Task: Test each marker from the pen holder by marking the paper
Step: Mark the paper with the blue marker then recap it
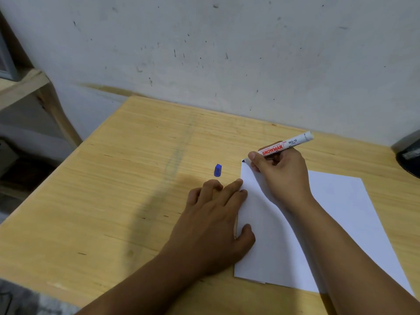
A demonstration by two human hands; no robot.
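Observation:
A white sheet of paper [341, 212] lies on the right part of the wooden table [136, 178]. My right hand [281, 176] grips a white marker [287, 143] with a red label, its dark tip touching the paper's far left corner. My left hand [216, 219] rests flat on the paper's left edge, fingers spread, holding nothing. A blue marker cap [217, 170] lies on the table just left of the paper's corner. The pen holder is not clearly in view.
A grey marked wall [227, 53] rises directly behind the table. A dark object [409, 155] sits at the table's far right edge, partly cut off. A wooden frame [45, 103] stands left of the table.

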